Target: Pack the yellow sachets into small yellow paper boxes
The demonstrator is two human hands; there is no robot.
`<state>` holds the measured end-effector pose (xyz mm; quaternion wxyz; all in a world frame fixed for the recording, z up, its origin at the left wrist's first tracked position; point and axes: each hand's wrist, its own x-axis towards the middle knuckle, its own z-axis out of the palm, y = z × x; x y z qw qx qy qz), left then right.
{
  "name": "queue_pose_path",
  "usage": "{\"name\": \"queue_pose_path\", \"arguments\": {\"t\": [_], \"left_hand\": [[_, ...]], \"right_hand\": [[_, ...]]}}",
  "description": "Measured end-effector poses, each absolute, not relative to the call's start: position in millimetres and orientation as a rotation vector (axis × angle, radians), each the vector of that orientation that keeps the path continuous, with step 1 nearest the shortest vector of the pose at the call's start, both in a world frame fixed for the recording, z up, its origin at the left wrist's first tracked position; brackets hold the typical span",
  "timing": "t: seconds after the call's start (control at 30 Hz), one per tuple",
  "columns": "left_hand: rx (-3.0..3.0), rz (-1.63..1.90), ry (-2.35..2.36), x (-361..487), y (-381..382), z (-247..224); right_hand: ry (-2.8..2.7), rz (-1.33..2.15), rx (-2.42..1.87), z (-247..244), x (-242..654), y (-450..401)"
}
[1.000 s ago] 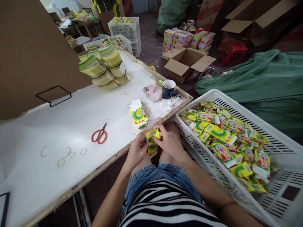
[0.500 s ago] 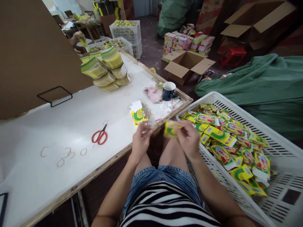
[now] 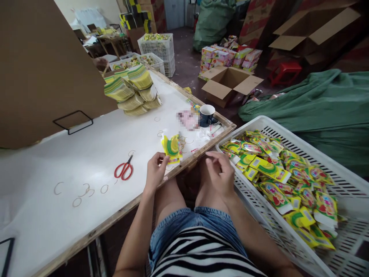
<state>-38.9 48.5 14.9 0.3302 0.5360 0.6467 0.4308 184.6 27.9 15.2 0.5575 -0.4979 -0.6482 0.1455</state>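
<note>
At the table's near edge, my left hand [image 3: 155, 171] pinches the lower corner of a yellow and green printed packet [image 3: 172, 146], which is over the white tabletop. My right hand [image 3: 221, 173] is held above my right thigh, beside the crate, with thumb and fingers apart and nothing between them. Close on the right stands a white slotted plastic crate [image 3: 259, 122] holding many similar packets [image 3: 269, 169] in a loose heap. Red-handled scissors [image 3: 123, 170] lie on the table to the left of my left hand.
Stacked flat yellow-green cards [image 3: 134, 90] stand farther back on the table [image 3: 95, 154]. A dark mug [image 3: 206, 116] sits near its right corner. Rubber bands lie scattered about. An open carton [image 3: 227, 82] and a green sheet [image 3: 317, 100] lie beyond the crate.
The packet that was in my right hand is gone from it, and those fingers have parted. My left hand has moved left and taken hold of the packet at the table edge.
</note>
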Motion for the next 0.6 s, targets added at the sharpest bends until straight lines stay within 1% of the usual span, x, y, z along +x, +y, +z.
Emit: {"name": "queue_pose_path", "arguments": {"t": [0.1, 0.17, 0.3, 0.43, 0.5, 0.6], "left_hand": [[1.533, 1.123, 1.34, -24, 21, 31], [1.577, 1.099, 1.21, -17, 6, 36], [1.55, 1.055, 1.132, -11, -9, 32], [1.351, 1.073, 1.025, -3, -10, 19], [1.256, 1.127, 1.016, 3, -9, 15], [1.182, 1.226, 1.078, 8, -7, 16]], "right_hand": [[-1.75, 0.425, -1.008, 28, 165, 28], [-1.802, 0.519, -0.979, 33, 156, 28], [-1.69, 0.694, -1.005, 33, 151, 25], [-1.6, 0.827, -0.98, 30, 153, 22], [-1.621, 0.835, -0.99, 32, 153, 20], [-1.702, 0.692, -1.038, 34, 153, 17]]}}
